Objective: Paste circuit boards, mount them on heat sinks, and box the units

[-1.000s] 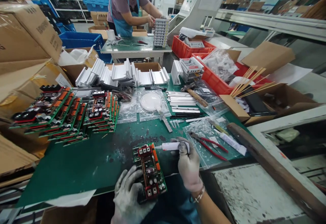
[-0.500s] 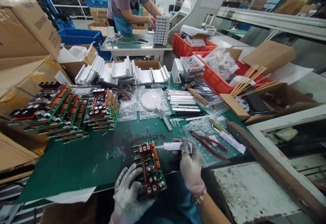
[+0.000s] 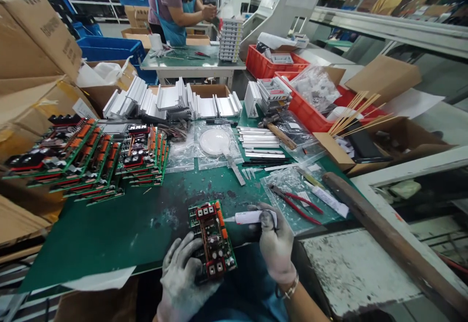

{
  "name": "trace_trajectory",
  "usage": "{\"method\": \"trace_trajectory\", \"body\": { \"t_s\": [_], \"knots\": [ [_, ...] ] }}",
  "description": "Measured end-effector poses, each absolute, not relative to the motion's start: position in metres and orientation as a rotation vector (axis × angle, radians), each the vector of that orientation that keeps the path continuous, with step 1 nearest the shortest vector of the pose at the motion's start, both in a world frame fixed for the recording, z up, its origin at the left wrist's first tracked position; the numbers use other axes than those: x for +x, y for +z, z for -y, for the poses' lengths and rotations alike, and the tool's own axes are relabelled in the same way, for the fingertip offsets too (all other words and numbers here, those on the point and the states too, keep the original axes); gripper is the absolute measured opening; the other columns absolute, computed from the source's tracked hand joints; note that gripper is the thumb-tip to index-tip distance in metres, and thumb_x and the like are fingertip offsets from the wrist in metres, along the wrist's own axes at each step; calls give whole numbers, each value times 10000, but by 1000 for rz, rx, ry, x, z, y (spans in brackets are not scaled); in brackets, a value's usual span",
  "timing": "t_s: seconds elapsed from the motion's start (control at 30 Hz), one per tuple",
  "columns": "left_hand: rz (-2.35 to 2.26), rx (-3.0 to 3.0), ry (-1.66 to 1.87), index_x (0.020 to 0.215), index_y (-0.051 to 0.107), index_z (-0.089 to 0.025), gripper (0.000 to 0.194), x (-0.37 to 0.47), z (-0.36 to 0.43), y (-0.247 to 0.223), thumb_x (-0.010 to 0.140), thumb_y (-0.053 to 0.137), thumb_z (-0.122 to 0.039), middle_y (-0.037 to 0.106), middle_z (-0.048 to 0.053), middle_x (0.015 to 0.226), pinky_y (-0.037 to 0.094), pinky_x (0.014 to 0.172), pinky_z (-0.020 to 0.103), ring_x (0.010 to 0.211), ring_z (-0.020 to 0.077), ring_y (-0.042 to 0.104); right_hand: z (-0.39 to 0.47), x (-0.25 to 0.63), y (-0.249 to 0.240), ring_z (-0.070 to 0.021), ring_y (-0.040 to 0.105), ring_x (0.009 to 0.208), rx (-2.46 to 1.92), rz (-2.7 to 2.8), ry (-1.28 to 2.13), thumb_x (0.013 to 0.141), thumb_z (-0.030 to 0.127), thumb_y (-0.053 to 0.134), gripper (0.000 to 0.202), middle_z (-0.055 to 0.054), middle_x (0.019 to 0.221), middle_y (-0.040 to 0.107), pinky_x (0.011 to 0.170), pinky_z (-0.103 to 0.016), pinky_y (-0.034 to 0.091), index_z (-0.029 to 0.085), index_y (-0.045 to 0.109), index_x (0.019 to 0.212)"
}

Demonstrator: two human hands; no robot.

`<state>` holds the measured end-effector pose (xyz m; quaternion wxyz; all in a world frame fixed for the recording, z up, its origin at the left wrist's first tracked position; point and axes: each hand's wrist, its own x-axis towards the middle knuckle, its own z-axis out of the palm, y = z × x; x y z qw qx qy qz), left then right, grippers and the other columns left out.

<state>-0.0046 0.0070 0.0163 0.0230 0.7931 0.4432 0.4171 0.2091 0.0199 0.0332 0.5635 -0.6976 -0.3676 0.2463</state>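
Note:
A green circuit board [image 3: 213,239] with red-framed terminals and orange parts is tilted at the table's front edge. My left hand [image 3: 186,273], in a dirty white glove, grips its lower left side. My gloved right hand [image 3: 276,244] is closed round a white tube [image 3: 248,217], whose thin nozzle points left, close to the board's orange parts on its right side. Whether the tip touches the board, I cannot tell. More boards stand in leaning stacks [image 3: 142,156] at the left of the green table [image 3: 109,234].
Red-handled pliers [image 3: 298,202] lie on a plastic bag at the right, near a brown bar [image 3: 365,219]. Silver heatsinks [image 3: 171,97], metal strips [image 3: 261,139] and a hammer [image 3: 280,134] lie farther back. A person [image 3: 175,5] stands behind another table.
The tube's nozzle has moved slightly down and away from the board's top. The person behind has drawn both hands back from the stack. The whole view has shifted a little.

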Motion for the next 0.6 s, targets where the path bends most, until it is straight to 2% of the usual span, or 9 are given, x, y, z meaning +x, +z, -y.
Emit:
{"method": "trace_trajectory", "body": {
  "t_s": [0.23,0.43,0.6],
  "knots": [
    [-1366,2469,1288,767,542,-228,279,-6,-7,13,872,647,-464,721,68,992,376,1092,415,1092,256,653,-11,209,29,-224,738,776,-1551,821,612,893,456,563,300,-83,881,781,679,-312,595,202,710,957],
    [-1389,2469,1282,759,532,-237,280,-6,-6,13,871,633,-474,723,56,992,395,1074,428,1084,257,659,-5,208,24,-224,740,780,-1478,819,675,907,436,562,298,-93,932,778,587,-295,598,196,711,999],
    [-1395,2486,1241,773,535,-243,257,-6,-6,13,863,645,-458,724,46,998,397,1072,430,1091,254,658,-5,206,29,-220,734,755,-1503,822,587,902,429,562,277,-84,887,780,626,-314,602,198,708,951]
  ]
}}
